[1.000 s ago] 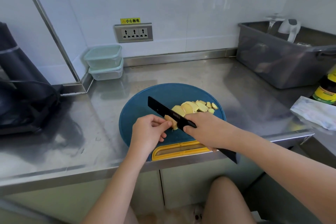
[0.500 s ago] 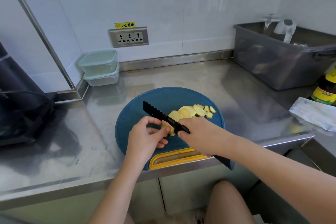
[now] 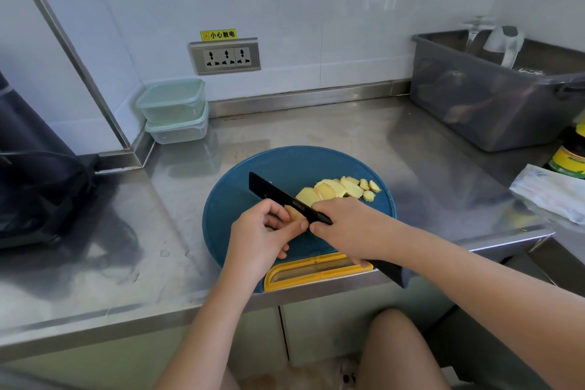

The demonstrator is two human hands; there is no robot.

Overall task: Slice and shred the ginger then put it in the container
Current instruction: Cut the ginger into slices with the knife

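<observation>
A round blue cutting board (image 3: 240,215) with a yellow handle lies at the counter's front edge. My left hand (image 3: 259,237) pinches a small ginger piece (image 3: 294,213) on the board. My right hand (image 3: 351,228) grips a black knife (image 3: 272,191), whose blade rests across the ginger piece, tip pointing to the far left. Several pale yellow ginger slices (image 3: 338,188) lie fanned out on the board to the right of the blade. Two stacked clear containers (image 3: 174,111) with green lids stand at the back left by the wall.
A grey plastic bin (image 3: 493,104) sits at the back right. A dark bottle with a yellow label (image 3: 569,155) and a white cloth (image 3: 550,193) lie at the right edge. A black bag (image 3: 41,187) occupies the left of the steel counter (image 3: 316,127).
The view has shifted slightly. My left fingers have tightened on the ginger piece, and the knife stays against it in nearly the same place.
</observation>
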